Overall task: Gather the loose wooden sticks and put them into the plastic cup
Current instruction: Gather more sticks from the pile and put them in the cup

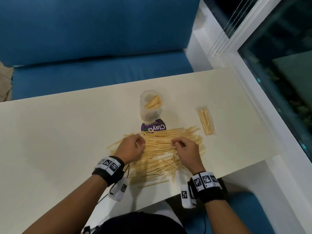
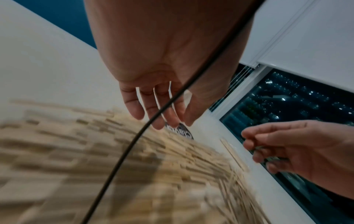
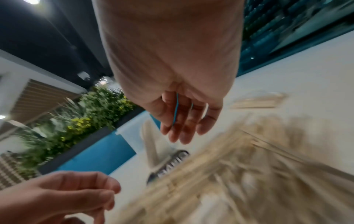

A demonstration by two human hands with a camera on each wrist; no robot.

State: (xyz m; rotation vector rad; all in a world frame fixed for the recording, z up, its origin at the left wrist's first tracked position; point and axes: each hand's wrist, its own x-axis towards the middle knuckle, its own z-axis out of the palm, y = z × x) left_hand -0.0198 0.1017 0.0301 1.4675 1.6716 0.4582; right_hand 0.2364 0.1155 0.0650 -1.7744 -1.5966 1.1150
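A wide pile of loose wooden sticks covers the white table in front of me. Just beyond it stands the clear plastic cup, with a small bundle of sticks leaning inside. My left hand hovers over the pile's left part. In the left wrist view its fingers hang relaxed and hold nothing. My right hand is over the pile's right-middle part, its fingers loosely bent down toward the sticks with nothing held.
A purple lid lies between cup and pile, partly under the sticks. A sealed clear packet of sticks lies to the right. The near table edge cuts under the pile's lower right. A blue sofa stands behind and a window frame to the right.
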